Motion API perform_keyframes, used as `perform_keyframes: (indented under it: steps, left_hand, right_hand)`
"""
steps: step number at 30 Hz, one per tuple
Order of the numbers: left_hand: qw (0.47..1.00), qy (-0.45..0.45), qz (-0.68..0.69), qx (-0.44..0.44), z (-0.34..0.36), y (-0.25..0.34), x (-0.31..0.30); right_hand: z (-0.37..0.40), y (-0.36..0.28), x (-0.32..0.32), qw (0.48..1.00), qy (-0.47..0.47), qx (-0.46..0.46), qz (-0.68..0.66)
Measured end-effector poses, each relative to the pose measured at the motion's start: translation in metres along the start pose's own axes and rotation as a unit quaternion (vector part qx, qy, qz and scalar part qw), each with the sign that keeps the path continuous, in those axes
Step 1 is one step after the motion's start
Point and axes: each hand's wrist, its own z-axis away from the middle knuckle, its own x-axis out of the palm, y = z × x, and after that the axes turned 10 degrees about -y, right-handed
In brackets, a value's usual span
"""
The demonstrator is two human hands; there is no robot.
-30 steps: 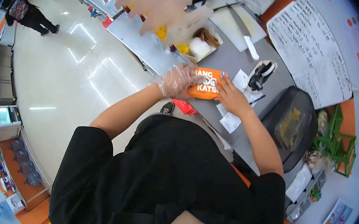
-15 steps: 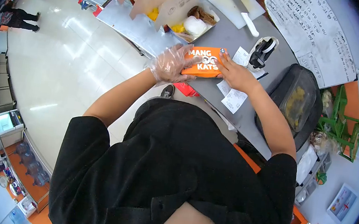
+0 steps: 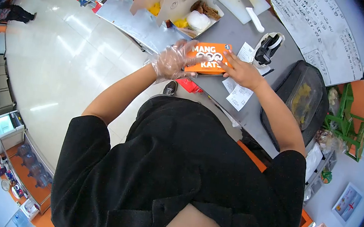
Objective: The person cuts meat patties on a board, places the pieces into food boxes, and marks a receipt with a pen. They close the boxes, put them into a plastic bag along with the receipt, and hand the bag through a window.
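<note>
An orange takeaway box [image 3: 203, 48] with white "MANG" and "KATS" lettering lies closed at the edge of the grey counter. My left hand [image 3: 170, 63], in a clear plastic glove, grips its left side, the fingers reaching over the lid. My bare right hand [image 3: 245, 74] rests on the right end of the lid with its fingers spread. Just beyond stands an open box holding a white rice mound [image 3: 198, 21], a browned piece of food [image 3: 206, 9] and something yellow [image 3: 181, 23].
White receipts [image 3: 239, 97] lie right of my right hand, near a black-and-white device [image 3: 268, 49]. A white-handled knife [image 3: 255, 20] rests on a cutting board [image 3: 224, 1]. A black bag [image 3: 297, 104] and a written whiteboard [image 3: 319, 35] are rightward. A person [image 3: 19, 14] stands far left.
My right fingers have spread wider and drawn back a little, uncovering more lettering. My left hand has shifted slightly left. The distant person has moved toward the left edge.
</note>
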Motion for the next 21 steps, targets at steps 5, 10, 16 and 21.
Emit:
perform_keyframes:
  steps: [5,10,16,21]
  left_hand:
    - [1.0,-0.004,-0.003,-0.005,0.002,-0.004,0.011]
    - [1.0,0.023,0.001,0.021,0.001,-0.007,0.011]
    - [0.998,0.035,-0.04,-0.013,0.003,0.006,0.009]
    - [0.999,0.021,-0.025,-0.004,-0.007,0.011,0.014]
  right_hand:
    - [0.009,-0.002,0.011,0.999,0.025,-0.002,-0.044]
    - [0.014,0.0,0.004,0.998,0.007,-0.03,-0.054]
    - [0.01,-0.021,0.008,0.999,0.034,0.019,0.033]
    - [0.007,-0.036,0.015,0.996,0.043,0.074,-0.001]
